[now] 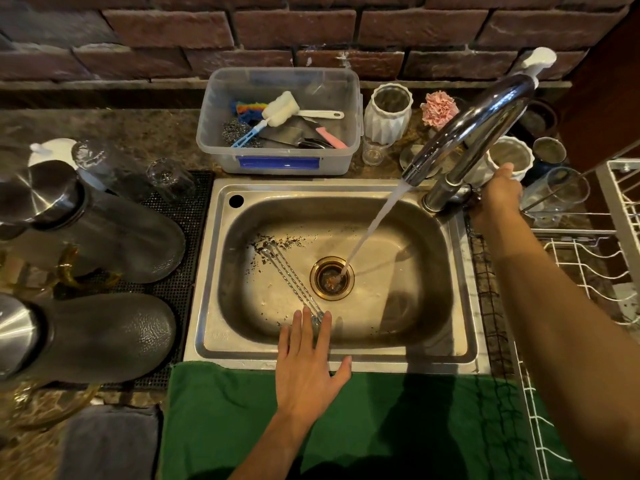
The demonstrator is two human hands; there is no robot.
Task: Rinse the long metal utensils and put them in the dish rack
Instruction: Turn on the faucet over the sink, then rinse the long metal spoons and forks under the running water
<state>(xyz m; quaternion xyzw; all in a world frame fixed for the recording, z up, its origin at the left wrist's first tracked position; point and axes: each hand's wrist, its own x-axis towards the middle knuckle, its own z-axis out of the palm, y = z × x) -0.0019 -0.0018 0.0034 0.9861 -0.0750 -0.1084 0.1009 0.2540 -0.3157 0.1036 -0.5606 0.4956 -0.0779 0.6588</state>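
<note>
Long twisted metal utensils (289, 273) lie side by side on the floor of the steel sink (460, 341), slanting from upper left to lower right, with dark specks around their far ends. My left hand (308, 355) reaches over the sink's front rim with fingers spread and straight, its fingertips at the near ends of the utensils. My right hand (497, 199) holds the handle at the base of the chrome tap (467, 133). Water (374, 223) streams from the spout into the drain (331, 278). The white wire dish rack (588, 265) stands at the right.
A clear plastic tub (280, 157) with brushes and scourers sits behind the sink. White vases (388, 112) and glasses (561, 192) crowd the back right. Dark lidded jugs (104, 233) lie on a black mat at left. A green towel (381, 420) covers the front counter.
</note>
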